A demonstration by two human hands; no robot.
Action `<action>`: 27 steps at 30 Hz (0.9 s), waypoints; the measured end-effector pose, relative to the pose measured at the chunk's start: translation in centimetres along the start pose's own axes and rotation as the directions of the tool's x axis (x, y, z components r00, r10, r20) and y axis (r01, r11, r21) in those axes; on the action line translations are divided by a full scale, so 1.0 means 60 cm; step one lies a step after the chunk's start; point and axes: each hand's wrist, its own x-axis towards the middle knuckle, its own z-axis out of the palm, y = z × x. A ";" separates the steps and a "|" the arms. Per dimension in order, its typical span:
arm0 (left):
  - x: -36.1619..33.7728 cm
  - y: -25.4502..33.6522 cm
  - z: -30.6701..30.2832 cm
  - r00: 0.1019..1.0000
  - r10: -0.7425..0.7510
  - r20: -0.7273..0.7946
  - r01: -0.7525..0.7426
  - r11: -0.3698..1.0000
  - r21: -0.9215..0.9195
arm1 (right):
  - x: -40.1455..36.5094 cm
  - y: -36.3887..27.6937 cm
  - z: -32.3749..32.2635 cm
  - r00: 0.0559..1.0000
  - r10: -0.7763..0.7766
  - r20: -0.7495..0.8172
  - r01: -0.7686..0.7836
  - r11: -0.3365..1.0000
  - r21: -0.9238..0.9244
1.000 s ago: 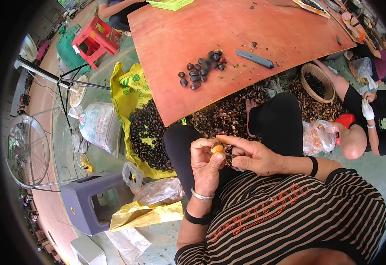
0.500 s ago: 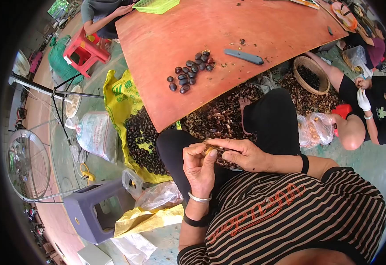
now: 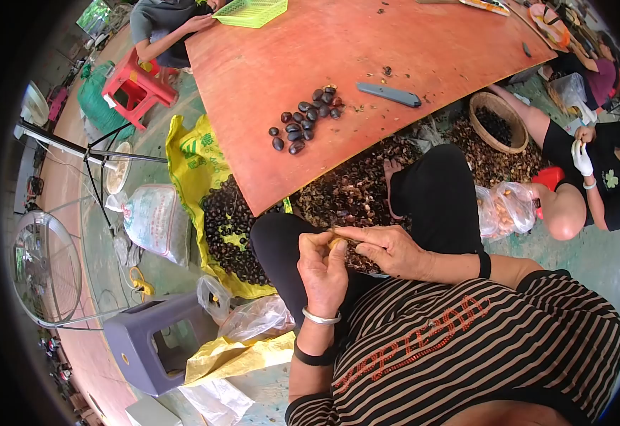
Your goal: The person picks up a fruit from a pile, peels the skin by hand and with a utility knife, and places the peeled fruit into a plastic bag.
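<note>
My left hand point(image 3: 322, 277) is closed in a pinch on a small yellowish-brown peeled nut point(image 3: 337, 242) above my lap. From the right, my right hand point(image 3: 395, 253) meets it, its fingers pressed together at the same nut; whether it also holds a small tool is too small to tell. Dark glossy nuts point(image 3: 296, 128) lie in a group on the red table point(image 3: 267, 64) beyond my hands. To their right rests a grey-blue box cutter point(image 3: 388, 94). Brown shell pieces point(image 3: 349, 192) cover the floor beneath the table edge.
Left of my legs is a yellow sack point(image 3: 182, 156) with dark nuts, near a grey stool point(image 3: 136, 341). A green basket point(image 3: 251, 13) is at the table's far edge beside a person. Another person sits right, near a wicker basket point(image 3: 519, 145).
My left hand has turned slightly, its fingers curling in more around the nut. My right hand has barely shifted. The view has moved a little.
</note>
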 end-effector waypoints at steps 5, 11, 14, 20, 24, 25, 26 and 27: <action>0.005 0.015 0.003 0.995 0.095 -0.033 -0.088 0.980 0.179 | 0.002 0.006 0.007 0.997 -0.067 -0.043 0.061 0.989 -0.137; -0.015 0.015 -0.016 0.991 -0.075 0.107 0.088 0.989 -0.121 | 0.029 0.042 -0.060 0.971 0.191 -0.142 -0.183 0.981 0.066; -0.023 0.018 -0.029 0.995 -0.086 0.057 0.092 0.989 -0.120 | 0.021 0.007 -0.084 0.964 0.263 0.045 -0.266 0.957 0.115; -0.040 0.021 -0.031 0.985 0.152 -0.080 -0.160 0.981 -0.109 | 0.009 -0.025 -0.033 0.829 0.158 0.536 -0.383 0.859 0.339; -0.060 0.041 -0.043 0.976 0.171 -0.133 -0.170 0.985 0.021 | 0.021 -0.026 -0.013 0.762 0.124 0.636 -0.448 0.810 0.379; -0.069 0.051 -0.049 0.971 0.181 -0.154 -0.175 0.983 0.050 | 0.027 -0.028 -0.002 0.775 0.084 0.627 -0.386 0.848 0.363; -0.075 0.056 -0.053 0.976 0.165 -0.141 -0.156 0.985 0.078 | 0.028 -0.039 -0.001 0.760 0.107 0.641 -0.410 0.844 0.346; -0.077 0.060 -0.057 0.980 0.149 -0.129 -0.136 0.985 0.105 | 0.030 -0.028 -0.001 0.755 0.092 0.650 -0.402 0.847 0.347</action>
